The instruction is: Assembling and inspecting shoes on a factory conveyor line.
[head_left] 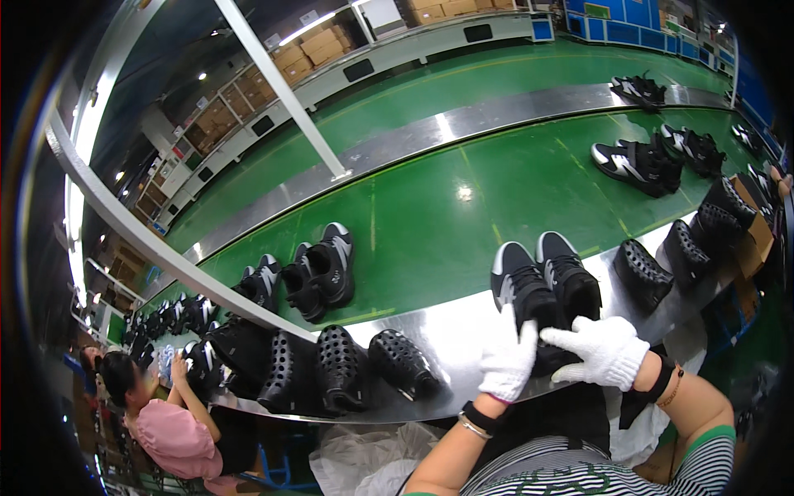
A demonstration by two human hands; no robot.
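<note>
Both gloved hands, left hand (506, 360) and right hand (602, 350), sit side by side gripping the heels of a black sneaker pair (542, 285) on the steel counter (447, 335), near right. Perforated black clogs (351, 368) lie left.

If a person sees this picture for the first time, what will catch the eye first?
Probably the two white-gloved hands at lower centre, the left hand and right hand, both resting on a pair of black sneakers at the near edge of the bright green conveyor belt. Next come the black perforated shoe moulds lined on the steel ledge to the left, and a co-worker in pink at lower left.
</note>
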